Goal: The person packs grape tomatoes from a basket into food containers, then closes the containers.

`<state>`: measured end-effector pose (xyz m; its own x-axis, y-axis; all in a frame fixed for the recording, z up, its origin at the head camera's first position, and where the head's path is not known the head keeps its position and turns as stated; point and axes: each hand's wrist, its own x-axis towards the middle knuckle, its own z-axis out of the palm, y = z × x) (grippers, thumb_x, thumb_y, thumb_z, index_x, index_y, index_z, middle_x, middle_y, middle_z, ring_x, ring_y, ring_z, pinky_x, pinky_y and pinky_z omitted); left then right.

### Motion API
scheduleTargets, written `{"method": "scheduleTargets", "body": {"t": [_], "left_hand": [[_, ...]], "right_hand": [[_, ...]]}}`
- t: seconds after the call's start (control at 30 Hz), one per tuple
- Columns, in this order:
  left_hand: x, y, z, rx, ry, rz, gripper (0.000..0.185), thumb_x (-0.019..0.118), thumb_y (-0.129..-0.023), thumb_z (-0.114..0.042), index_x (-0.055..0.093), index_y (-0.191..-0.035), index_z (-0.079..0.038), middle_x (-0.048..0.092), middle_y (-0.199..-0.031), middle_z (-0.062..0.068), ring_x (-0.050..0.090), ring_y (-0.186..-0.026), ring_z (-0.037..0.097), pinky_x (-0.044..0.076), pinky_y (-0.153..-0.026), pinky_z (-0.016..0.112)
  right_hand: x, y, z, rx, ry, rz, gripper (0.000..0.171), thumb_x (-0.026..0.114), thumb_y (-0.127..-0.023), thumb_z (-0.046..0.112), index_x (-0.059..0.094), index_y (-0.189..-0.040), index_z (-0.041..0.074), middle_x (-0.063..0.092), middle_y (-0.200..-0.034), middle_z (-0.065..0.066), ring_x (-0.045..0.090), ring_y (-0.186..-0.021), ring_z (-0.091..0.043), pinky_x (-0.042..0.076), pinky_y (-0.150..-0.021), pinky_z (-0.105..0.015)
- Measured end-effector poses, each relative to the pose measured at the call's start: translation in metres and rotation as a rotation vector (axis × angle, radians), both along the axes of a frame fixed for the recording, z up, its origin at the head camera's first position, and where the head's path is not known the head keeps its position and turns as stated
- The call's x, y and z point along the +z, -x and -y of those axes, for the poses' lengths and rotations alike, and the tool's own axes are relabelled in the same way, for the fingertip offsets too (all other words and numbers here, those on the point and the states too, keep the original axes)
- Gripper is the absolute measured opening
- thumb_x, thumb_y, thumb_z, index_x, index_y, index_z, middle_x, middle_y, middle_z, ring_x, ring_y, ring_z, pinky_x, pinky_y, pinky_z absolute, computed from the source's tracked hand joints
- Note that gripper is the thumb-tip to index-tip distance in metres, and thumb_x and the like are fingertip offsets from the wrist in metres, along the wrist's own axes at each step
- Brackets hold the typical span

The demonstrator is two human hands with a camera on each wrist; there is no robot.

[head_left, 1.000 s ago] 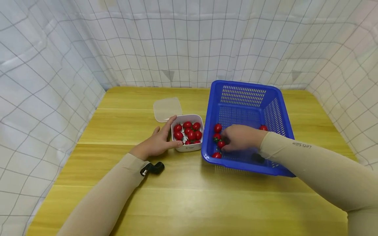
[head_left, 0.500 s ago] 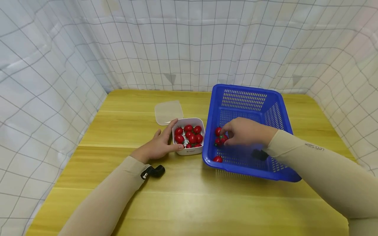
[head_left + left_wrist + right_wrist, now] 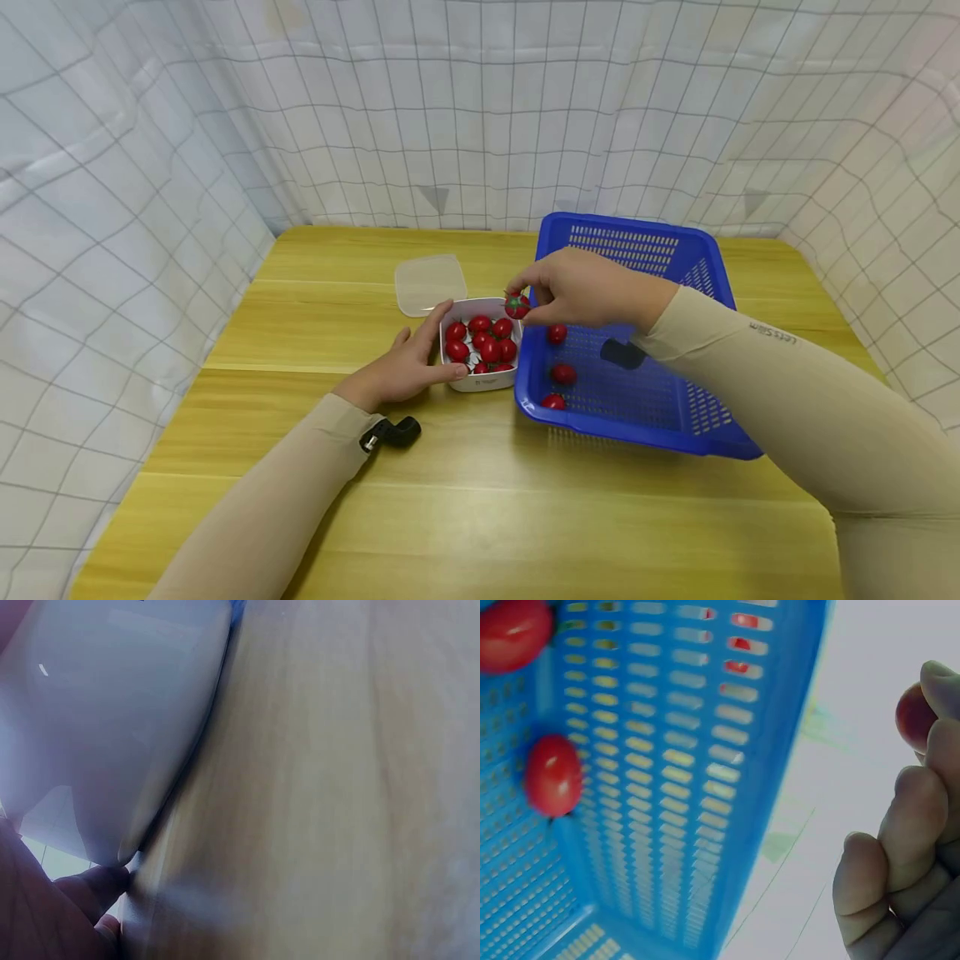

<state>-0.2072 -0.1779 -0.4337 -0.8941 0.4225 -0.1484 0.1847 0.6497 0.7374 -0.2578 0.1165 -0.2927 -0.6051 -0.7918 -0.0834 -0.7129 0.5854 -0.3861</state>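
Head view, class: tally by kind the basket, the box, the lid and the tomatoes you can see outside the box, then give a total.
Blue basket: 1
White box: 1
Lid: 1
Tomatoes outside the box: 4 (3 in the basket, 1 in the right hand)
Total: 7

left sleeve (image 3: 270, 500): beige | right sleeve (image 3: 783, 400): beige, dark lettering (image 3: 774, 333) | left fitting (image 3: 401, 432): black, silvery pin (image 3: 370, 443) | right fitting (image 3: 622, 354): black
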Motion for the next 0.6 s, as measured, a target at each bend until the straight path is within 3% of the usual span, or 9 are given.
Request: {"method": "scheduleTargets", "body": {"t": [0.43, 0.6], "left_hand": [[0.002, 0.000, -0.002, -0.006, -0.010, 0.021, 0.108, 0.066, -0.096, -0.060, -0.003, -0.170, -0.025, 0.007, -0.179, 0.008, 0.014, -0.164, 0.037, -0.015, -0.128, 0.062], [0.003, -0.001, 0.000, -0.006, 0.001, 0.026, 0.107, 0.066, -0.096, -0.060, -0.004, -0.170, -0.026, 0.006, -0.179, 0.009, 0.017, -0.163, 0.040, -0.016, -0.128, 0.062]], "right_hand": [[-0.007, 0.006, 0.040, 0.020, -0.058, 0.050, 0.039, 0.074, -0.098, 0.026, 0.070, -0.135, 0.017, 0.068, -0.081, 0.003, 0.061, -0.074, -0.013, 0.051, -0.066, -0.029], [-0.006, 0.007, 0.041, 0.006, -0.074, 0.079, 0.055, 0.076, -0.098, 0.031, 0.060, -0.150, 0.019, 0.069, -0.081, 0.003, 0.063, -0.071, -0.013, 0.053, -0.066, -0.029]]}}
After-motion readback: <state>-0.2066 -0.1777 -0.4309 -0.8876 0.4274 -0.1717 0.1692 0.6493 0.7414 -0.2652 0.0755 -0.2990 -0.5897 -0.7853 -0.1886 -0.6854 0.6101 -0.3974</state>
